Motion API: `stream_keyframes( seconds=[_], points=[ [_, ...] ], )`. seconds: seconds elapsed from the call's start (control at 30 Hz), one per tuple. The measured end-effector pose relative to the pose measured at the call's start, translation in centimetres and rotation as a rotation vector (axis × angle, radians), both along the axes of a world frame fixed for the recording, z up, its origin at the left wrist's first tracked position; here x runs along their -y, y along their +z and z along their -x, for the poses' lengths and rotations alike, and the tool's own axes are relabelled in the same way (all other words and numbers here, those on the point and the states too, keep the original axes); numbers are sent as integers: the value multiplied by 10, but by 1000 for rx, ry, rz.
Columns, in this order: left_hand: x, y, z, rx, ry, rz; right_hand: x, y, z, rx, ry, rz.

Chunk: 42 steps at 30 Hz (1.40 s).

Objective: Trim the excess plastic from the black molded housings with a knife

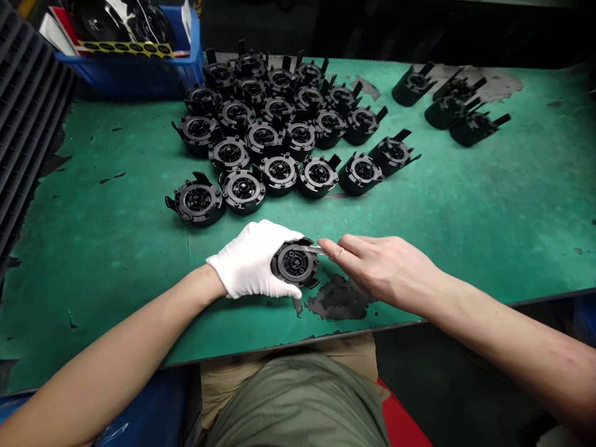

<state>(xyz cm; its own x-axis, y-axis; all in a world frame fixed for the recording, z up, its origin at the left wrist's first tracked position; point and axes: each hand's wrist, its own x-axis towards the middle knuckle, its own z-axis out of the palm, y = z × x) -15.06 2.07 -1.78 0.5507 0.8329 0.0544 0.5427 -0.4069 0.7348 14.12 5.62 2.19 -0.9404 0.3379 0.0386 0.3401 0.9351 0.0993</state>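
My left hand (254, 261), in a white glove, is wrapped round a round black plastic part (295, 264) and holds it near the front edge of the green table (488, 211). My bare right hand (379, 267) is closed in a pinch on a thin metal blade (313, 249) whose tip rests on the part's upper rim. Just beyond, several identical black round parts (279, 127) lie in rows.
Three more black parts (454, 102) lie apart at the far right. A blue bin (135, 53) with black pieces stands at the back left, beside a dark ribbed tray (23, 118). The table surface is worn through near my hands (339, 301).
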Motion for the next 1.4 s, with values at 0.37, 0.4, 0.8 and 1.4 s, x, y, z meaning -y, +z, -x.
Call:
stream_keyframes(
  seconds=[0.37, 0.4, 0.8, 1.4],
  points=[
    [0, 1, 0, 0, -4, 11, -1, 5, 3, 10, 31, -11],
    [0, 1, 0, 0, -2, 9, -2, 5, 3, 9, 34, -8],
    [0, -1, 0, 8, 13, 10, -5, 5, 1, 33, 35, 22],
    [1, -4, 1, -28, 23, -15, -37, 0, -2, 48, 155, 71]
  ],
)
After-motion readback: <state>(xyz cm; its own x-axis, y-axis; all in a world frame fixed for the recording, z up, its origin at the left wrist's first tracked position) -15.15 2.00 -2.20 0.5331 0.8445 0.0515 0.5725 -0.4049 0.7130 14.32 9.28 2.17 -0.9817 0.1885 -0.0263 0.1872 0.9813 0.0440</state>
